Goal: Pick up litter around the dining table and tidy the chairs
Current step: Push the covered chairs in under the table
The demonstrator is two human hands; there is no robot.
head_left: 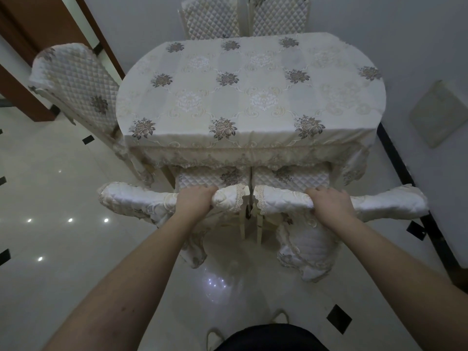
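Your left hand point(196, 198) grips the top rail of the left chair point(141, 201), your right hand point(329, 202) that of the right chair point(387, 202); both seats sit tucked under the dining table point(250, 95). No litter shows; the angled side chair point(76, 82) probably needs straightening

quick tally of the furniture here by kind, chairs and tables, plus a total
chairs: 5 (two near, each gripped by one of the hands; one at the left; two far)
tables: 1
total: 6
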